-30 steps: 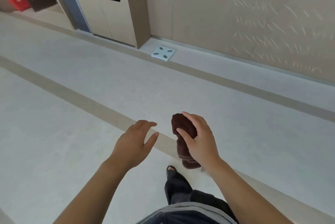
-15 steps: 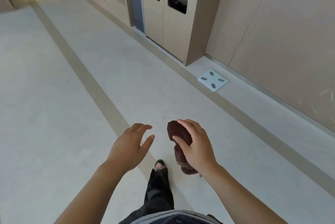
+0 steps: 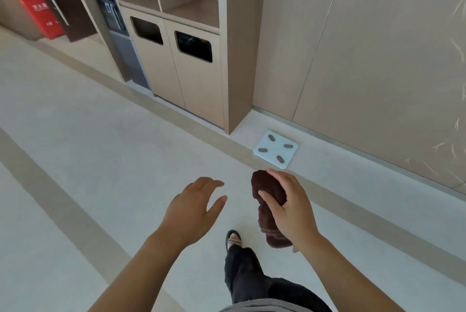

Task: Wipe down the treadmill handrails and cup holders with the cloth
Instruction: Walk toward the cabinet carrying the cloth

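The right hand (image 3: 290, 210) grips a rolled brown cloth (image 3: 268, 207), its long axis hanging downward just short of the white floor scale (image 3: 276, 149), the left hand (image 3: 193, 207) hovers empty and half-open beside it, and no treadmill is in view

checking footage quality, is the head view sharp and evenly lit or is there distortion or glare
Head view: soft, even daylight, no harsh glare; wide-angle bending tilts the cabinet edges; right hand and brown cloth slightly soft; streaky light marks on the wall panel at right.
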`<state>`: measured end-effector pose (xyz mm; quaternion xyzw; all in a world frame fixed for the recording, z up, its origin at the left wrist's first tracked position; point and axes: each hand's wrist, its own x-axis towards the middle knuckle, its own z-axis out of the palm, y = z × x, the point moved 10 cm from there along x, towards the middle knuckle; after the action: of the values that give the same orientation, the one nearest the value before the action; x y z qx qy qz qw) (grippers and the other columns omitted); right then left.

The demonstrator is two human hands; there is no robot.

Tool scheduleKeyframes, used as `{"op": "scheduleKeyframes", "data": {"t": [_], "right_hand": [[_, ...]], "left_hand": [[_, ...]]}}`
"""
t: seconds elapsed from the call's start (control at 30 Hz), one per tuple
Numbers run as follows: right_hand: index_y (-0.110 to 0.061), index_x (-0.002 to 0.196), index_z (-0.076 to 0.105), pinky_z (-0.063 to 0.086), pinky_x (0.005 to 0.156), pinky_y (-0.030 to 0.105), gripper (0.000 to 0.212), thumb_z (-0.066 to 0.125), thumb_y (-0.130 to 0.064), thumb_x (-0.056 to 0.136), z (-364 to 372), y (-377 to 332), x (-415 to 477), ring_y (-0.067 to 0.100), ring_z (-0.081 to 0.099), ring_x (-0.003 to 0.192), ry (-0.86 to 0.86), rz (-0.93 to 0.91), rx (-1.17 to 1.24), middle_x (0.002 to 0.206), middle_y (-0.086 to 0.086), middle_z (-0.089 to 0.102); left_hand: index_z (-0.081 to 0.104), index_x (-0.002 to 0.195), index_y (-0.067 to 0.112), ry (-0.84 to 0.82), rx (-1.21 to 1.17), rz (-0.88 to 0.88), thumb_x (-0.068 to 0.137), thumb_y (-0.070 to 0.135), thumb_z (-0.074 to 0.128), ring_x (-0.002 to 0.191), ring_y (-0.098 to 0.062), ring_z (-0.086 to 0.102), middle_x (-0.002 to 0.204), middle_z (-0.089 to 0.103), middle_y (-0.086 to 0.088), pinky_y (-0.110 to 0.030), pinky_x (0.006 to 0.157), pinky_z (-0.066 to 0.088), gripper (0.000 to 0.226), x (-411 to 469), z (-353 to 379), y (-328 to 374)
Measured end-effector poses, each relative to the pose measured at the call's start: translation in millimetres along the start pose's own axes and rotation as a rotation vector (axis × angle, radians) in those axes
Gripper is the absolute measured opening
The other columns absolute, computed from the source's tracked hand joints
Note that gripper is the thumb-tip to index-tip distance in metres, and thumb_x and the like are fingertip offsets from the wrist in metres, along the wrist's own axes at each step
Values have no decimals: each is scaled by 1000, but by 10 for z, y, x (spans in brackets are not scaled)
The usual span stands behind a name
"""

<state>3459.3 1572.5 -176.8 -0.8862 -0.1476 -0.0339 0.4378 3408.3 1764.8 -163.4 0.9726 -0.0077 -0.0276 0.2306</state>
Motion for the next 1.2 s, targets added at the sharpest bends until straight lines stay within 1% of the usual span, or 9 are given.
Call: {"op": "scheduleKeyframes", "data": {"t": [0.23,0.33,0.47,0.53,0.67,0.77,0.9,1.03,1.2], "right_hand": [[-36,127,48,41,100,24,42,59,-39,87,1238,-473,2322,9,48,118,-163,-123,82,126,-11,53],[-36,126,49,42,99,24,41,59,-39,87,1710,-763,3148,7,49,115,-214,-174,99,124,-14,54],[-36,125,50,39,97,18,41,62,-36,86,2309,-1053,4114,4,50,113,-260,-217,123,122,-17,53],[-34,125,51,40,97,19,41,62,-34,86,2580,-1133,4604,4,50,113,-258,-229,129,122,-15,54],[-29,127,52,41,98,22,41,62,-33,87,2962,-1203,5607,7,50,114,-184,-205,107,124,-10,55],[-33,127,50,38,97,16,41,61,-36,87,3049,-1175,6302,3,49,112,-83,-139,93,122,-14,53],[-34,126,50,33,95,10,41,61,-36,86,3040,-1079,7119,3,49,111,31,-46,49,121,-17,52],[-38,127,49,36,96,17,42,60,-38,86,2974,-978,7903,3,50,111,128,5,44,122,-16,53],[-40,124,50,29,92,4,41,61,-42,84,3042,-825,9062,-8,46,110,211,-1,51,120,-20,54]], "left_hand": [[43,131,35,93,17,-177,93,50,35,111,-10,53,138,45,13,-26,89,45,41,1682,-859,-1359],[44,130,35,138,3,-263,93,49,36,101,-10,56,136,46,14,-24,83,42,40,2187,-1289,-1955],[45,130,34,175,-19,-327,93,48,37,103,-11,57,136,47,12,-26,85,44,40,2890,-1675,-2673],[45,130,34,173,-13,-304,93,49,37,102,-11,57,136,48,12,-25,84,44,40,3373,-1832,-2968],[44,130,33,147,38,-210,93,49,36,113,-11,53,137,47,11,-30,92,47,40,4436,-2193,-3545],[45,129,33,118,76,-129,93,49,36,114,-12,54,136,49,10,-32,92,47,41,5247,-2477,-3876],[45,130,34,60,121,2,93,47,37,116,-14,51,135,49,9,-34,94,46,40,6316,-2765,-4056],[44,131,33,20,111,100,94,45,38,116,-14,50,135,49,7,-35,94,45,39,7224,-3020,-4109],[44,132,30,61,178,166,94,42,39,116,-15,50,136,49,4,-37,91,48,40,8334,-3329,-4260]]}}
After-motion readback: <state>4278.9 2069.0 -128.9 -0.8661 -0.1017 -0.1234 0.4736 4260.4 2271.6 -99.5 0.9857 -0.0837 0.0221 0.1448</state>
